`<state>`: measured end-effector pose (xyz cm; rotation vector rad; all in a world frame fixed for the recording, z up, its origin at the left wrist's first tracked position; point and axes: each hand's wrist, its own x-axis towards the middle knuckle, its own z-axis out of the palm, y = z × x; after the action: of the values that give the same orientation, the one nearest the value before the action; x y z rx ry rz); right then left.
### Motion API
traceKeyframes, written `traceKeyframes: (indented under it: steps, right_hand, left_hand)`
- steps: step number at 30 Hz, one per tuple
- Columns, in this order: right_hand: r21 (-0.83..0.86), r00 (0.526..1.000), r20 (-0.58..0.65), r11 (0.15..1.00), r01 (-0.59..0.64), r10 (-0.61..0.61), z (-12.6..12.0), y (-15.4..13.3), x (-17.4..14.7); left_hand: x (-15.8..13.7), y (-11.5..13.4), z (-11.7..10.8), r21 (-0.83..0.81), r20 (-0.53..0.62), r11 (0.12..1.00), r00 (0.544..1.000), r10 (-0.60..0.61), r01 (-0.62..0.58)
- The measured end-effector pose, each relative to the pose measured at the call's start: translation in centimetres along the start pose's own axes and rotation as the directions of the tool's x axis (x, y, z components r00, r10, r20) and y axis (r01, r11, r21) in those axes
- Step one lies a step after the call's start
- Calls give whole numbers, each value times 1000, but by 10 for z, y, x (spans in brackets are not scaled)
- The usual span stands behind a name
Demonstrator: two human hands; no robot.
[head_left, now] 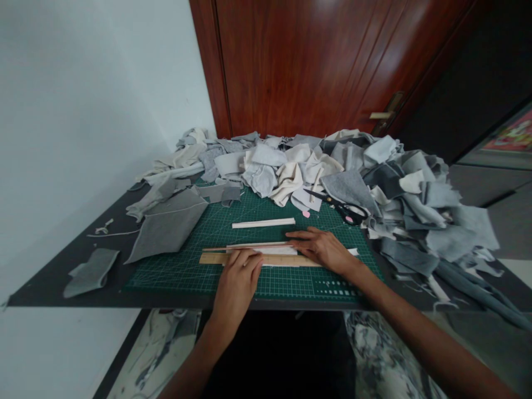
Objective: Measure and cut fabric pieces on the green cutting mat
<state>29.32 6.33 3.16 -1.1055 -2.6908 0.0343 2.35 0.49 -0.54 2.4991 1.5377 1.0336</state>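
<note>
A wooden ruler (211,258) lies across the green cutting mat (174,280), over a white cloth strip (285,251). A thin pinkish-brown stick (213,249) runs along the strip, just beyond the ruler. My left hand (239,274) is closed, its bent fingers pressed together on the ruler near its middle. With fingers stretched leftward, my right hand (324,250) lies over the right part of the strip and ruler; its palm hides what is beneath. Farther up the mat is a separate narrow white strip (264,223), touched by neither hand.
Black-handled scissors (343,209) lie at the mat's upper right. Heaped grey and cream cloth scraps (266,160) line the table's back, with more scraps (436,221) on the right. A large grey cloth piece (166,227) overlaps the mat's left side. Behind stands a wooden door (291,66).
</note>
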Motion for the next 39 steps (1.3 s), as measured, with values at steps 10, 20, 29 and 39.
traceKeyframes:
  steps: [10,20,29,39]
  right_hand:
    - [-214,997,83,977,6,12,1,-26,2]
    - [-256,993,95,965,-50,76,2,-34,10]
    - [-232,985,97,965,-119,145,1,-36,10]
    - [-188,968,47,953,-236,248,2,-41,15]
  left_hand:
    - [-5,0,2,153,47,988,999,22,-29]
    - [-6,0,1,164,44,986,999,21,-28]
    - [-1,1,0,87,49,996,999,-23,19]
    - [1,0,-3,125,22,992,1000,10,-12]
